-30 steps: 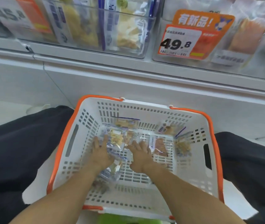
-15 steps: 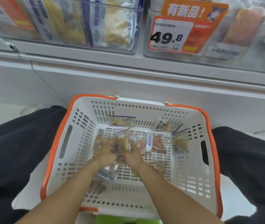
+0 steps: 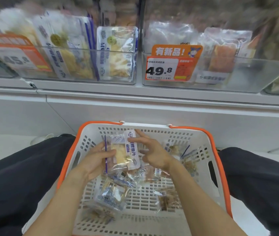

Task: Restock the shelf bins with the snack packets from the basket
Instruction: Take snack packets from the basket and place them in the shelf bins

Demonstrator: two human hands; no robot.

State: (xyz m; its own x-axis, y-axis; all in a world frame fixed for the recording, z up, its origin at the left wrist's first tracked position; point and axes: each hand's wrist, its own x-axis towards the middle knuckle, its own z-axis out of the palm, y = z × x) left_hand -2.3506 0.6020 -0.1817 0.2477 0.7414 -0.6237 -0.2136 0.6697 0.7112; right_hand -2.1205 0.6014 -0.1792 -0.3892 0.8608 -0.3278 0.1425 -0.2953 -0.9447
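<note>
A white basket with an orange rim [image 3: 210,188] sits between my knees, with several clear snack packets lying in it. My left hand [image 3: 94,160] grips a small stack of clear packets [image 3: 121,154] with yellowish snacks and blue print, held upright above the basket floor. My right hand [image 3: 154,154] is against the stack's right side, fingers spread and touching its top edge. More packets lie below: one with blue print [image 3: 111,196], brown ones [image 3: 169,200] and others at the right wall [image 3: 186,155]. Above, a clear shelf bin [image 3: 87,65] holds matching yellow packets.
A second clear bin [image 3: 244,77] to the right holds orange-brown packets behind a 49.8 price tag [image 3: 169,67]. A 45.8 tag [image 3: 21,57] hangs at the left. A white shelf ledge [image 3: 152,99] runs under the bins. My dark trouser legs [image 3: 16,184] flank the basket.
Both hands gathered packets from the basket floor and lifted them as a stack. The view has tilted up, showing more of the shelf bins.
</note>
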